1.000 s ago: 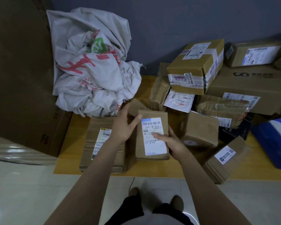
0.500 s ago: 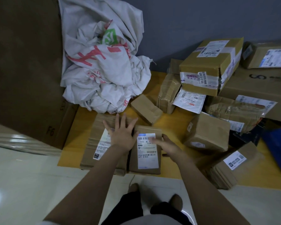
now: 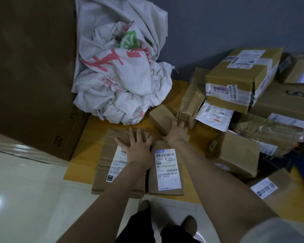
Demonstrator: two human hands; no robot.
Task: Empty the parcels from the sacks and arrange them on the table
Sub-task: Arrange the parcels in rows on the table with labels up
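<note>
A crumpled white sack (image 3: pixel 123 81) with red and green print lies at the back left of the low yellow table (image 3: pixel 77 155). At the table's front edge a wide brown parcel (image 3: pixel 105 165) and a narrow brown parcel with a white label (image 3: pixel 167 171) lie side by side. My left hand (image 3: pixel 137 148) rests flat on the wide parcel, fingers spread. My right hand (image 3: pixel 177 132) reaches past the labelled parcel, and its fingers lie over the near end of a small plain brown box (image 3: pixel 161 116). The thumb is apart and I see no closed grip.
Several more parcels crowd the right side: a taped parcel (image 3: pixel 191 100), a big labelled box (image 3: pixel 240 79) and a brown box (image 3: pixel 235 151). A large cardboard sheet (image 3: pixel 33 67) leans at the left. White tiled floor (image 3: pixel 33 199) and my feet lie below the table edge.
The labelled parcel has been set down flat beside the wide parcel. My right hand left it and moved forward to the small plain box. My left hand stays on the wide parcel.
</note>
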